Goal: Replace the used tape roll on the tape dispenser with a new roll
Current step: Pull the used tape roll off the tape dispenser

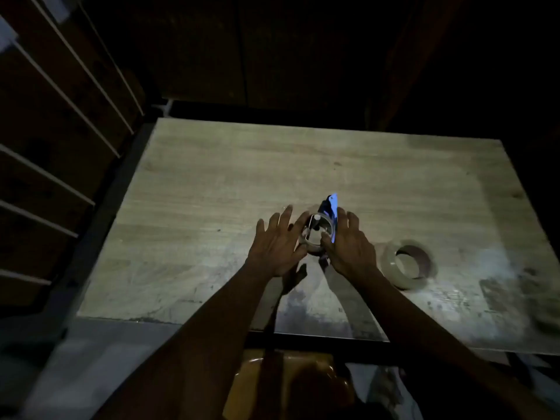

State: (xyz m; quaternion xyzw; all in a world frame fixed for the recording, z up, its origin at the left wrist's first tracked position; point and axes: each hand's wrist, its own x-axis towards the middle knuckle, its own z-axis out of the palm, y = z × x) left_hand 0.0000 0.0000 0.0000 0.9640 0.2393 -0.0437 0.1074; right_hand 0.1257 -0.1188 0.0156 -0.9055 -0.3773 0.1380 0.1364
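A tape dispenser [330, 204] with a blue side plate stands near the middle of the wooden table [212, 183]. A thin, nearly used-up roll [315, 244] sits on its hub. My right hand [348, 247] grips the dispenser from the right, fingers over the blue plate and thumb against the roll. My left hand [275, 247] rests at the left side of the roll with its fingers spread and holds nothing. A full roll of clear tape [407, 263] lies apart on the table, to the right of my right hand.
The scene is dim. Slatted shelving [60, 101] runs along the left of the table. A dark smudged patch [515, 286] marks the table's right end. A yellowish object [272, 383] lies below the table's near edge.
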